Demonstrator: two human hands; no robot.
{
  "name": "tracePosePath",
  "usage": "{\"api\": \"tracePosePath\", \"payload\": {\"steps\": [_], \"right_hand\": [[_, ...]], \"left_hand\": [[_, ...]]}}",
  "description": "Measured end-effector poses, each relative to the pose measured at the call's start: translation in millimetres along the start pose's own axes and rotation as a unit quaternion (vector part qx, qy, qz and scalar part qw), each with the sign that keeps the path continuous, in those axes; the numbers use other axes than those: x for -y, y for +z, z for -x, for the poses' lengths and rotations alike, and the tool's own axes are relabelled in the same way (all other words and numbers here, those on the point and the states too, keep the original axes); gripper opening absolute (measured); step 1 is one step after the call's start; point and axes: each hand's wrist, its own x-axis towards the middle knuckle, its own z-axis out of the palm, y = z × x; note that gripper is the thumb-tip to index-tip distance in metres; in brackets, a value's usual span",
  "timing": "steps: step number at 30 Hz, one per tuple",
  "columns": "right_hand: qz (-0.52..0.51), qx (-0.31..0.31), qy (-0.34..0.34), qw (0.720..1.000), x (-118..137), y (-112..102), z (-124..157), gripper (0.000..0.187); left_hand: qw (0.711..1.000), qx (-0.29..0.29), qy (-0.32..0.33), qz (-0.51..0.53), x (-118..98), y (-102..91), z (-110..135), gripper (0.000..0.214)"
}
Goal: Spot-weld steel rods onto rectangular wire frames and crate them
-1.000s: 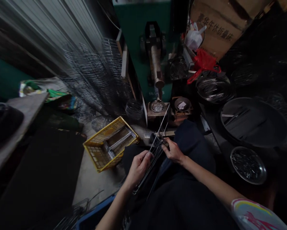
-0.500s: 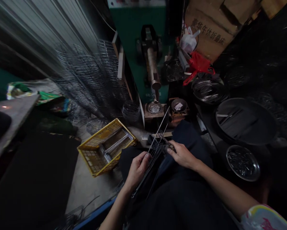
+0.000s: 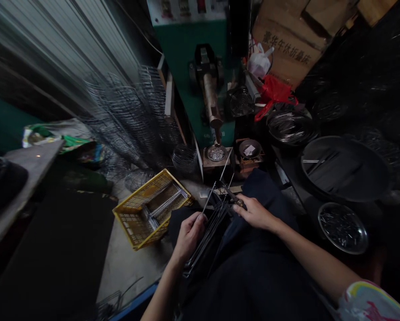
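Observation:
A bundle of thin metal rods [image 3: 210, 227] lies across my lap, its far ends pointing toward the green machine [image 3: 203, 76]. My left hand [image 3: 188, 235] is closed around the bundle's near part. My right hand [image 3: 254, 212] is closed on the dark handle of a small tool [image 3: 235, 200] at the bundle's far end. A single rod [image 3: 226, 166] sticks up from the bundle toward the machine's small tray of metal bits [image 3: 216, 153].
A yellow plastic crate [image 3: 152, 206] with metal parts sits on the floor to my left. Stacked wire grilles [image 3: 129, 116] stand behind it. To the right lie a large dark pan [image 3: 345, 169], a dish of small metal pieces [image 3: 343, 227] and a coil of wire [image 3: 290, 126].
The rods have slid back a little toward me, so their far tips reach less far toward the machine. Both hands keep their grip. The camera view shifted slightly.

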Motion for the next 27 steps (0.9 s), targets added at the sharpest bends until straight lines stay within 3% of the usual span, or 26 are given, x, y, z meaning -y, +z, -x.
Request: {"api": "tracePosePath", "payload": {"steps": [11,21,27], "right_hand": [[0.014,0.017,0.011,1.0,4,0,-5,0.022],[0.097,0.045,0.009,0.994,1,-28,-1,0.028],[0.101,0.06,0.008,0.993,0,-26,1,0.027]], "left_hand": [[1.0,-0.002,0.006,-0.023,-5,6.3,-2,0.035],[0.997,0.014,0.002,-0.071,-6,15.0,-3,0.036],[0.995,0.014,0.005,-0.098,-6,16.8,-2,0.037]]}}
